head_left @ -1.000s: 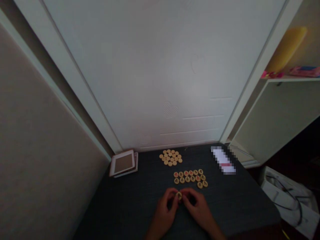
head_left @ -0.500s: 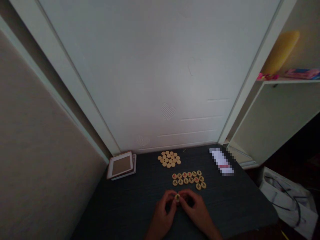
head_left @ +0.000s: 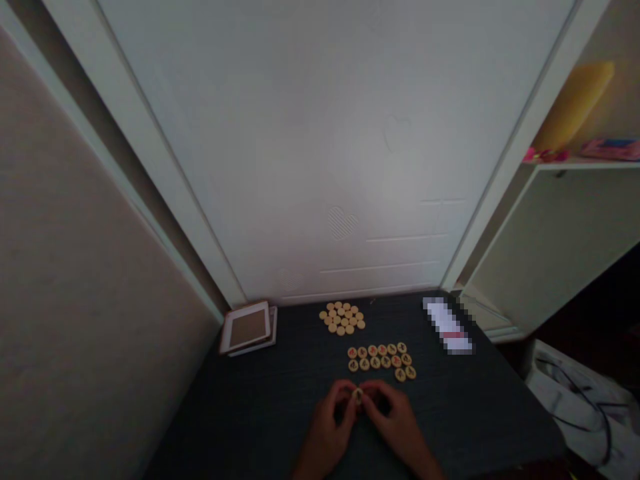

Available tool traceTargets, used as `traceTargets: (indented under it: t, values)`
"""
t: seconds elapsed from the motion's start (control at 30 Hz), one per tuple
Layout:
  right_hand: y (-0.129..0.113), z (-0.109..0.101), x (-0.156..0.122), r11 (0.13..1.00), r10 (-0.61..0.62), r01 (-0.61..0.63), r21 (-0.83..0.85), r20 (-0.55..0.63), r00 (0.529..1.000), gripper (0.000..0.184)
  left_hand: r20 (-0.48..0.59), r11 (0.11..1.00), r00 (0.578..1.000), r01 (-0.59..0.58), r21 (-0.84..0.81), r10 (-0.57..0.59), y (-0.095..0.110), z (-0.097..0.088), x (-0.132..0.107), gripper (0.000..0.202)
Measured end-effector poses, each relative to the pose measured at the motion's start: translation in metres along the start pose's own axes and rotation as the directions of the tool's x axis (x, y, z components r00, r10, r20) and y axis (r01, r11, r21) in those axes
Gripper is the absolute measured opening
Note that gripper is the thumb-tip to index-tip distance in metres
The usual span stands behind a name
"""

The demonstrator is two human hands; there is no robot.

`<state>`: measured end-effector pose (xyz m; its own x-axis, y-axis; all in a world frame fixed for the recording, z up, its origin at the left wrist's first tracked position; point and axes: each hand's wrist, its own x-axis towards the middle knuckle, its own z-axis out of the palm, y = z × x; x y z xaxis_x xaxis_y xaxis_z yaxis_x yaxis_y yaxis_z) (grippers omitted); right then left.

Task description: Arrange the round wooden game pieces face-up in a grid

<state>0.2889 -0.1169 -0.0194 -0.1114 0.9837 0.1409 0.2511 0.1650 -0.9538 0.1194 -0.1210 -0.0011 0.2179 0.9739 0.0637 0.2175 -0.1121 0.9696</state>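
Note:
Both my hands meet low in the middle of a dark table [head_left: 240, 413]. My left hand [head_left: 331, 417] and my right hand [head_left: 391, 413] pinch one round wooden game piece [head_left: 358, 395] between their fingertips, its marked face up. Just beyond them lie two rows of face-up pieces with red and dark marks [head_left: 381, 360]. Farther back sits a cluster of plain blank-faced pieces [head_left: 343, 317].
A flat framed box or board [head_left: 247, 329] lies at the table's back left corner. A blurred white packet [head_left: 447, 324] lies at the back right. A white panel wall [head_left: 320, 147] stands behind; a shelf unit [head_left: 565, 220] and a white bag with cables [head_left: 580, 400] are at the right.
The hands stay together on the same piece, which has turned slightly between the fingertips. The view has shifted a little.

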Motion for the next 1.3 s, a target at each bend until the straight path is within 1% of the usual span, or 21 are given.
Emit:
traceTargets:
  t: [0.2, 0.57, 0.73, 0.9, 1.03, 1.13, 1.3]
  values:
    - [-0.001, 0.000, 0.000, 1.000, -0.006, 0.006, -0.013, 0.000, 1.000, 0.034, -0.014, 0.999, 1.000, -0.002, 0.047, 0.003, -0.004, -0.001, -0.001, 0.022]
    - [0.000, 0.002, 0.000, 1.000, 0.019, -0.019, -0.002, -0.014, 1.000, 0.034, -0.024, 0.997, 0.999, -0.025, 0.078, 0.026, -0.001, 0.003, -0.002, 0.022]
    - [-0.002, 0.000, 0.000, 1.000, 0.013, -0.013, -0.014, -0.022, 1.000, 0.034, -0.026, 0.997, 1.000, -0.009, 0.079, 0.011, -0.002, 0.003, -0.002, 0.025]
    - [-0.004, -0.001, 0.000, 1.000, 0.002, -0.002, 0.005, -0.038, 0.999, 0.036, -0.030, 0.998, 0.999, -0.024, 0.061, 0.026, 0.000, 0.002, -0.003, 0.027]
    - [-0.003, -0.001, -0.001, 0.999, 0.012, -0.011, 0.044, -0.022, 1.000, 0.037, -0.050, 0.998, 0.999, 0.015, 0.057, -0.012, -0.001, 0.001, -0.002, 0.029]
    - [-0.003, -0.001, -0.001, 0.999, 0.012, -0.012, 0.040, 0.004, 1.000, 0.033, -0.052, 0.999, 0.998, 0.032, 0.042, -0.030, -0.003, 0.001, 0.001, 0.027]
    - [-0.012, -0.001, -0.001, 0.999, -0.034, 0.034, -0.001, 0.036, 0.999, 0.022, -0.059, 1.000, 0.998, 0.016, 0.023, -0.015, -0.004, 0.002, 0.003, 0.024]
